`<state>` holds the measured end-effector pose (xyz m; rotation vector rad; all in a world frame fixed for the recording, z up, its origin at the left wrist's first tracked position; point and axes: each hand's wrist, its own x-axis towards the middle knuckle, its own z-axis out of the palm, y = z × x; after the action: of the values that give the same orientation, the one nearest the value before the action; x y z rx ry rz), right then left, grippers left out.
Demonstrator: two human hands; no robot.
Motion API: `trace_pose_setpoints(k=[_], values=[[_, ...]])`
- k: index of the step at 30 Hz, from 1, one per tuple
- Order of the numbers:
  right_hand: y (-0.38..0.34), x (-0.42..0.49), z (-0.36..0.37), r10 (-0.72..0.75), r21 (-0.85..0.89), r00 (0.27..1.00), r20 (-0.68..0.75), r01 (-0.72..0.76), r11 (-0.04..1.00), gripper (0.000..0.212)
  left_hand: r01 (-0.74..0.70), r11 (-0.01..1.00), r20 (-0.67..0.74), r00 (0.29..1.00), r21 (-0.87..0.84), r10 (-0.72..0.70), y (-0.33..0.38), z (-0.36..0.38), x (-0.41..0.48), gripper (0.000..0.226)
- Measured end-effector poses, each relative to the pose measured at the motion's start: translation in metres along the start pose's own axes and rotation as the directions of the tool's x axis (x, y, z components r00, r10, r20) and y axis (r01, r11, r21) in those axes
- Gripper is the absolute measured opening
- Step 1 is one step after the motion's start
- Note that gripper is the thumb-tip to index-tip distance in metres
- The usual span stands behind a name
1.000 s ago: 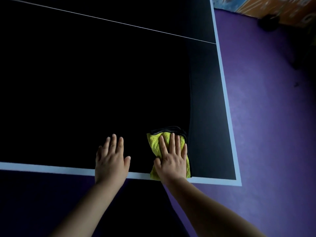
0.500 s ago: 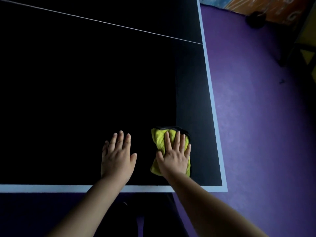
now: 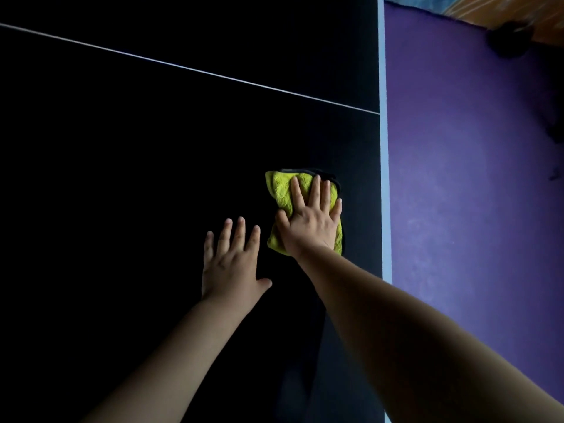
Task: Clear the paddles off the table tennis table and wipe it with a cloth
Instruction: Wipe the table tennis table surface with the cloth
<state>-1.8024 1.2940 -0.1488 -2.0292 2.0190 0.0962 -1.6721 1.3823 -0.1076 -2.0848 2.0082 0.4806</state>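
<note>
The yellow cloth (image 3: 282, 190) lies folded on the dark desk (image 3: 122, 178), just inside the pale edge stripe (image 3: 385, 178). The right hand (image 3: 311, 221) presses it down with straight, spread fingers: the grip is fully open, palm on the fabric, nothing pinched or curled round. The left hand (image 3: 232, 264) lies flat on the bare surface farther from the stripe, just beside the cloth, its grip also open and holding nothing (it looks like a brace for the reach). No paddle shows on the part of the desk in view, so the step in hand seems to be the wiping. The cloth looks soft, light and thick-piled, with a dark hem at its far edge. It will probably bunch or slip from under the palm if pushed by one corner, so pressure spread over its middle suits it best; to lift it, a pinch at a folded edge should do. Past the stripe is purple floor (image 3: 473, 209).
</note>
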Motion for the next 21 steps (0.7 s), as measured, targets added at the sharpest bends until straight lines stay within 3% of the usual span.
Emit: trace_pose_setpoints(k=[5, 12, 21], values=[[0.005, 0.105, -0.017, -0.039, 0.027, 0.998, -0.046, 0.04, 0.999, 0.074, 0.015, 1.0, 0.012, 1.0, 0.024, -0.015, 0.021, -0.017, 0.062, 0.102], [0.011, 0.229, -0.042, -0.067, 0.045, 0.995, -0.072, 0.07, 0.997, 0.074, -0.001, 0.996, 0.155, 0.988, 0.089, -0.012, 0.033, -0.02, 0.096, 0.109], [0.058, 0.28, -0.071, -0.31, -0.014, 0.951, 0.007, 0.31, 0.951, 0.067, 0.027, 0.993, 0.254, 0.966, 0.116, -0.056, 0.038, -0.027, 0.098, 0.109]])
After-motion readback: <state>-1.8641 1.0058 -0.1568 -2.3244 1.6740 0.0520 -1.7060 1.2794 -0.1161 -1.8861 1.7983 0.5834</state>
